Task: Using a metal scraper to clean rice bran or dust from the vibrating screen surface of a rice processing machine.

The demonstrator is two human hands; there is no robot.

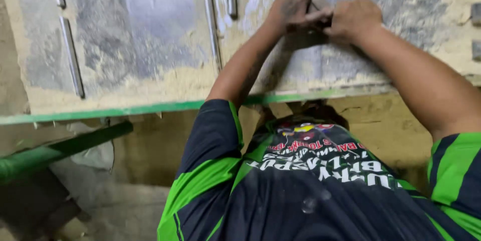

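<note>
We see two hands, a left hand (293,3) and a right hand (353,18). We count four metal bars (71,55) on the dusty machine table (150,35). We see one green pipe (60,148).

A grey metal bench (150,35) is seen, matt and worn, thickly coated with pale yellowish sawdust that looks powdery and rough. Its front edge (100,113) is painted green, the paint dull and chipped. Smooth, faintly shiny metal strips (71,55) are set into the top. A small dusty wooden piece (319,4) is pressed between the left hand (295,3) and the right hand (353,18), both dulled with dust.
</note>
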